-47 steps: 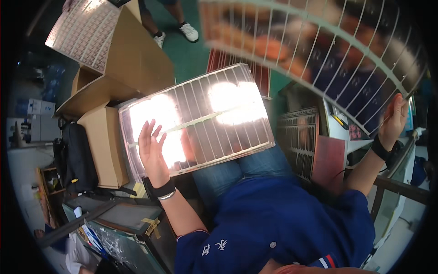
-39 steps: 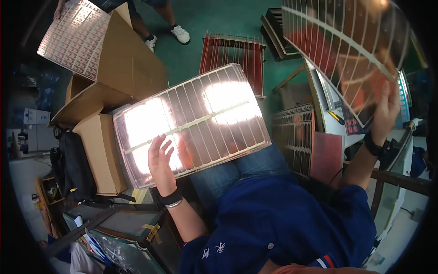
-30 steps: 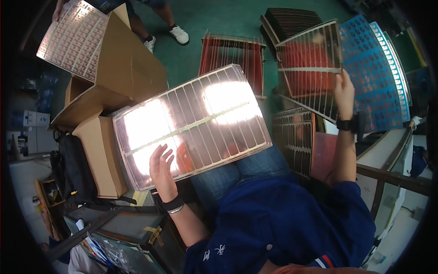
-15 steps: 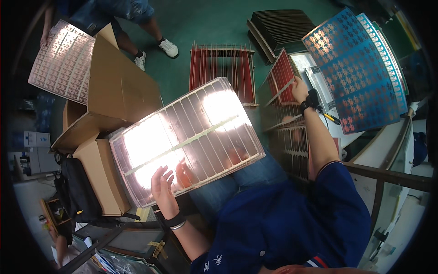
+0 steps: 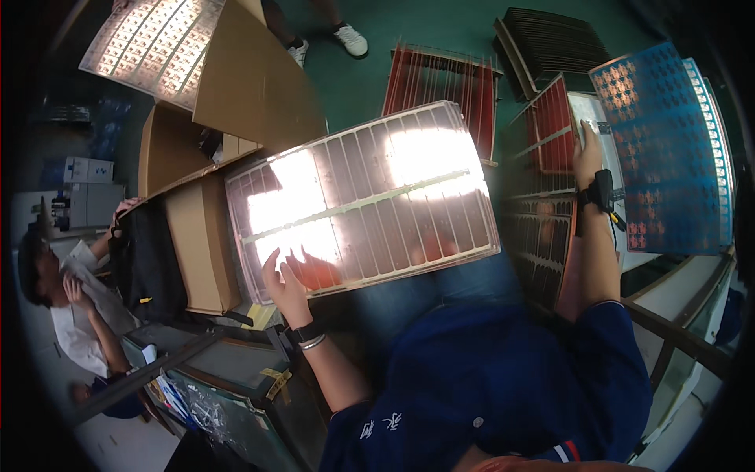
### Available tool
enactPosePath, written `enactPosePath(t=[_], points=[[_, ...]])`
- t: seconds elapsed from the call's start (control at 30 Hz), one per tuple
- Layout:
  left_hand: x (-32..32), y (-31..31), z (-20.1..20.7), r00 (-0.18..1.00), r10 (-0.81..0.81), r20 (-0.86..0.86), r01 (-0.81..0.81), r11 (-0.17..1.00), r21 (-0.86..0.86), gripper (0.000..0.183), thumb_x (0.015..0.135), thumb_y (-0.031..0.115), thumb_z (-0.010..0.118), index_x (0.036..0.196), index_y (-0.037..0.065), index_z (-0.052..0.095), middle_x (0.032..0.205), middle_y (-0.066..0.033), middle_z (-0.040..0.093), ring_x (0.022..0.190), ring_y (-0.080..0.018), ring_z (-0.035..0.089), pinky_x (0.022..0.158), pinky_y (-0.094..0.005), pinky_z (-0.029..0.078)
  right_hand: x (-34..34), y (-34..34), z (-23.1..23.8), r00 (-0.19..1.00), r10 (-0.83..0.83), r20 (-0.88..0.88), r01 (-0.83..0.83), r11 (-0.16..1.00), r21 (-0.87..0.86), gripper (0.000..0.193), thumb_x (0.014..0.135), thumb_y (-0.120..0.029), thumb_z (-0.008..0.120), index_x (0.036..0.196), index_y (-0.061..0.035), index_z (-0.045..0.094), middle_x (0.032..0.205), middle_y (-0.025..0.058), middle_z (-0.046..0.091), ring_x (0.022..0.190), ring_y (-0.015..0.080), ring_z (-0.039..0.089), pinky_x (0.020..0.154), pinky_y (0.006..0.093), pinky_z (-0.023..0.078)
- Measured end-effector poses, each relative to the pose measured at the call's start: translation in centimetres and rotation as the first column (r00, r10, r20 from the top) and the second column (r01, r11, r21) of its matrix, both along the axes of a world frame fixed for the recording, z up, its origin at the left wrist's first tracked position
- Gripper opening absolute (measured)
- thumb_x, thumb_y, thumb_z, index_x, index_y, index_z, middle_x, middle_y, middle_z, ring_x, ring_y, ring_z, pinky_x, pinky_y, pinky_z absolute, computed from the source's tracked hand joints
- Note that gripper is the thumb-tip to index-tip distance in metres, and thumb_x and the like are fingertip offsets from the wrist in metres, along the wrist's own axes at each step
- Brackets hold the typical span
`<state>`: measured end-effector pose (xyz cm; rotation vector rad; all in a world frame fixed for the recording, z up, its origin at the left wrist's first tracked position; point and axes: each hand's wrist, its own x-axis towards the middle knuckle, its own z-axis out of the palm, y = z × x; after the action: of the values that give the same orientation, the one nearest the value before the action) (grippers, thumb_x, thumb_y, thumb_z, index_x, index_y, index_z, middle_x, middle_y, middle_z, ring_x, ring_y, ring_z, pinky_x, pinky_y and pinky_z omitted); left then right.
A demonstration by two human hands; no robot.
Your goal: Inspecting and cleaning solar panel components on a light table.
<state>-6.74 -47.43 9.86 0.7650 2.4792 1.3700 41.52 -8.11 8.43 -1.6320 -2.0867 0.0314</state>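
A stack of clear, glossy sheets (image 5: 362, 224) with pale rows of strips lies tilted across my lap, glaring with light. My left hand (image 5: 287, 291) rests at its near left edge, fingers spread over the surface and not wrapped round it. On the right stands an upright mirror-like sheet (image 5: 539, 177), which reflects red and pale strips. My right hand (image 5: 587, 157) is at its right edge, thumb on one side and fingers on the other, holding it. Part of the right fingers' grip is hidden.
An open cardboard box (image 5: 252, 86) stands at the left. Behind lie a red slatted rack (image 5: 440, 90) and a dark ribbed rack (image 5: 554, 47). Blue printed sheets (image 5: 668, 149) hang at the right. A person (image 5: 86, 315) is at the far left, and another person's shoe (image 5: 351, 41) shows at the top.
The view has swung, so most things sit further right. A person at the far left is now more fully visible. Both hands keep their places on the sheets.
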Motion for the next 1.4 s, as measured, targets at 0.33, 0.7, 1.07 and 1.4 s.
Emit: enactPosePath(t=[0.33,0.7,1.07,1.4], points=[[-2.8,-1.7,-1.2,0.846,0.087,-0.527,-0.327,0.864,-0.382,0.033,0.081,0.013,0.056,0.111,0.000,0.054,0.111,-0.0208,0.054,0.104,-0.0371,0.050,0.090,-0.0432,0.039,-12.5,-13.7,3.0,0.813,0.456,-0.364,-0.533,0.833,-0.149,0.036,0.085,-0.001,0.049,0.121,-0.0030,0.050,0.122,0.0165,0.051,0.114,0.0312,0.048,0.096,0.0364,0.038],[-5.3,-2.8,-1.9,0.834,0.195,-0.516,-0.459,0.765,-0.452,0.032,0.082,0.016,0.055,0.111,0.002,0.056,0.109,-0.0184,0.054,0.102,-0.0353,0.050,0.088,-0.0427,0.040,-11.4,-8.6,-5.4,0.969,0.248,-0.015,-0.249,0.968,-0.029,0.038,0.087,-0.016,0.050,0.124,-0.0062,0.048,0.134,0.0199,0.039,0.123,0.0375,0.037,0.101,0.0460,0.029],[-6.2,-3.0,-2.7,0.853,0.124,-0.507,-0.394,0.790,-0.470,0.035,0.082,0.016,0.055,0.114,0.002,0.055,0.110,-0.0200,0.053,0.100,-0.0352,0.051,0.086,-0.0435,0.040,-15.7,-4.9,-10.8,0.901,-0.099,-0.423,-0.132,0.864,-0.485,0.073,0.081,-0.048,0.057,0.131,0.0010,0.038,0.126,0.0247,0.047,0.117,0.0364,0.045,0.095,0.0390,0.038],[-5.8,-3.4,-2.9,0.849,0.101,-0.518,-0.384,0.791,-0.476,0.036,0.082,0.013,0.054,0.116,0.001,0.054,0.110,-0.0205,0.052,0.099,-0.0353,0.051,0.086,-0.0430,0.041,-12.3,-3.8,-6.9,0.979,-0.179,-0.100,0.120,0.896,-0.427,0.043,0.081,-0.010,0.047,0.124,-0.0109,0.045,0.084,0.0253,0.061,0.078,0.0436,0.059,0.070,0.0500,0.048]])
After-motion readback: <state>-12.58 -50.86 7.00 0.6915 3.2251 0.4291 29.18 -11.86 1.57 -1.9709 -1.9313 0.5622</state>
